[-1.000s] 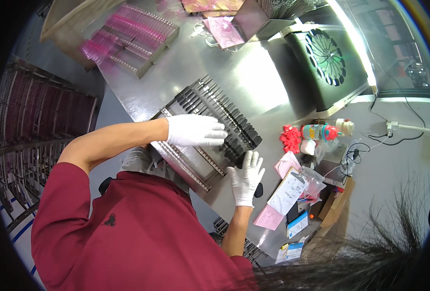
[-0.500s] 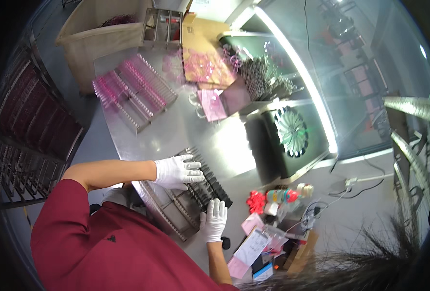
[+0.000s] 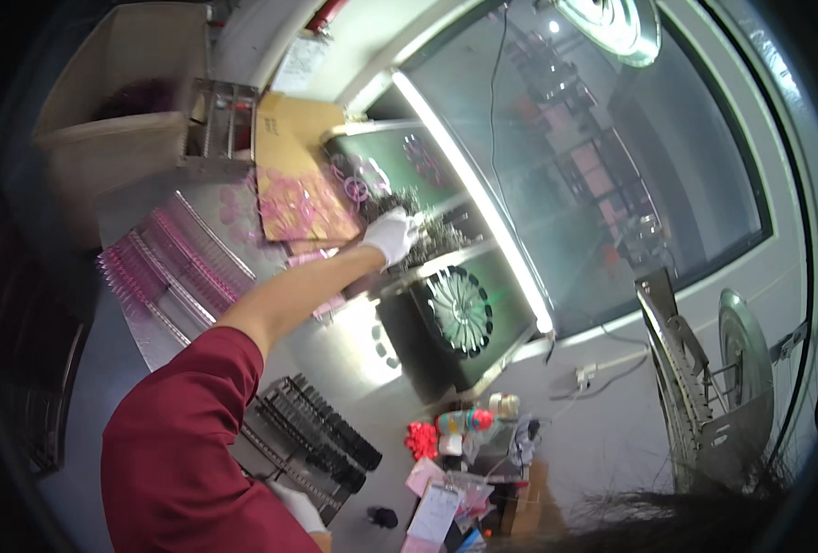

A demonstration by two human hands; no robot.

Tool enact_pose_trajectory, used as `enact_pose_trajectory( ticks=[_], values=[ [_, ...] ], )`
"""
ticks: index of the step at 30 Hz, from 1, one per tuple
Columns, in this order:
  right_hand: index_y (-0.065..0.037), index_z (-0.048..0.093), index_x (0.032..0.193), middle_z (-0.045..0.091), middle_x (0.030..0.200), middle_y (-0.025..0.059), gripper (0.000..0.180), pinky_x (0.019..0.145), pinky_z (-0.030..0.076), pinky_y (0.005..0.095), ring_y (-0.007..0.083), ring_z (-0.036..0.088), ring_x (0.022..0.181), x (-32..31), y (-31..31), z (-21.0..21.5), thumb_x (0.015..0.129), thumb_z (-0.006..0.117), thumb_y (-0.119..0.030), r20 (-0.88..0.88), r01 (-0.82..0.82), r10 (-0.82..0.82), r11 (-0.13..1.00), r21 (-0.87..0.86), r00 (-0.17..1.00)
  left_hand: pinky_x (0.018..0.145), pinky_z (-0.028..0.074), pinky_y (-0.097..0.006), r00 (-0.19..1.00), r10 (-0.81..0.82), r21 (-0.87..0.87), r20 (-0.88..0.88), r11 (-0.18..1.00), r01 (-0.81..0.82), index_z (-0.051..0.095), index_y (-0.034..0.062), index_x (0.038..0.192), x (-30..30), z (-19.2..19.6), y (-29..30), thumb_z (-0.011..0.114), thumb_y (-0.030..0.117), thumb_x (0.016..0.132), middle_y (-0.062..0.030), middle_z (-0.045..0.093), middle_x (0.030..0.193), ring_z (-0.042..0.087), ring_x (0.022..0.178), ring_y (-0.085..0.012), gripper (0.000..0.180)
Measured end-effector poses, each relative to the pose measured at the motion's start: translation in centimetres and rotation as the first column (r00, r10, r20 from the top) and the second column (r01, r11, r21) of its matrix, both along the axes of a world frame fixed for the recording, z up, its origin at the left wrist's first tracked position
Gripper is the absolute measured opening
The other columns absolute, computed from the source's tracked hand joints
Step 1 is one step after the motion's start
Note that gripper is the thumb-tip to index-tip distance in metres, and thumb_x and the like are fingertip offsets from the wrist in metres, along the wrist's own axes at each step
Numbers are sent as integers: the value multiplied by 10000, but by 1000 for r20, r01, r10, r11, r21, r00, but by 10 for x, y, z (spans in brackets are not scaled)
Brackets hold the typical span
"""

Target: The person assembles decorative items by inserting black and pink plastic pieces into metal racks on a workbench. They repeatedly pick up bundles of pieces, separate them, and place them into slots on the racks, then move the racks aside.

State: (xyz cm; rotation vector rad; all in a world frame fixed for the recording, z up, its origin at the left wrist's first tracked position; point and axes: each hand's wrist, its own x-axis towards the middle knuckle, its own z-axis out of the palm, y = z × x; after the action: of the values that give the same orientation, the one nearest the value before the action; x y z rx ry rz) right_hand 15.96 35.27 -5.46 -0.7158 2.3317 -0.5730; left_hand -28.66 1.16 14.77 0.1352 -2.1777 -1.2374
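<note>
- My left hand [image 3: 390, 234], gloved, reaches mid-frame into the heap of small dark parts [image 3: 427, 230]; I cannot tell its grip.
- I judge picking underway; next, carry to the black tray [image 3: 321, 438], lower centre, beside my right hand [image 3: 298, 505], grip hidden.

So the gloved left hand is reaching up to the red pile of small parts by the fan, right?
Not quite. In the head view the gloved left hand is reaching up to the dark pile of small parts by the fan. The red parts lie lower down, away from that hand.
</note>
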Motion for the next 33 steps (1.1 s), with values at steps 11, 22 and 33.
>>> enact_pose_trajectory(
  ticks=[11,22,33],
  values=[
    [-139,610,640,663,649,105,427,562,540,466,346,677,590,5,-14,113,793,836,-468,-548,271,-238,962,-21,802,691,625,-366,775,-225,-140,-590,974,176,647,49,1242,244,35,-22,668,38,1027,-112,751,997,759,785,-239,216],
    [-120,590,567,622,557,131,496,523,540,462,360,666,526,-5,58,110,842,816,-465,-474,22,37,993,118,880,579,649,-422,962,-27,836,271,501,-222,449,151,1262,333,-115,-68,480,316,1168,-66,638,863,738,659,-257,192],
    [-107,615,583,652,593,131,394,541,548,451,353,674,546,-21,78,105,809,810,-365,-442,-58,129,984,169,888,737,683,-512,876,156,868,456,141,-476,458,129,1300,437,-210,-50,516,235,1150,-95,581,980,729,920,-323,193]
  ],
)
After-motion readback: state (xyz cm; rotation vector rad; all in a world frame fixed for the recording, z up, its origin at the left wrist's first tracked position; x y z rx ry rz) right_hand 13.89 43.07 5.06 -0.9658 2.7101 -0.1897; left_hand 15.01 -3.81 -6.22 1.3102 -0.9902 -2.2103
